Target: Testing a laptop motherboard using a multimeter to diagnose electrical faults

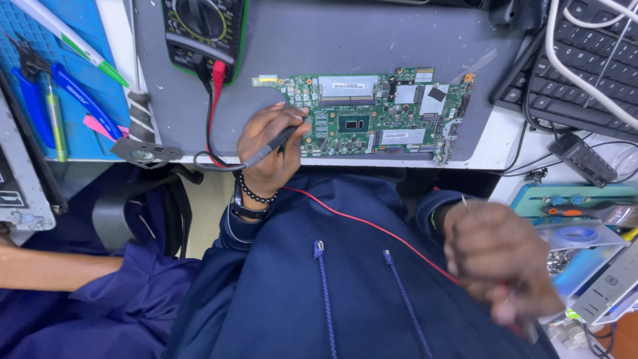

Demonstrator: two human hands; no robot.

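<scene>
Black keyboard [585, 60], blue pliers [73, 93]

My right hand [502, 262] came through blurred, so I couldn't tell what its fingers pinched. The multimeter [203, 33] and keyboard [585, 60] were cut off by the top edge. My left hand [269, 149] hid the black probe's [276, 143] tip on the circuit board [372, 113].
</scene>
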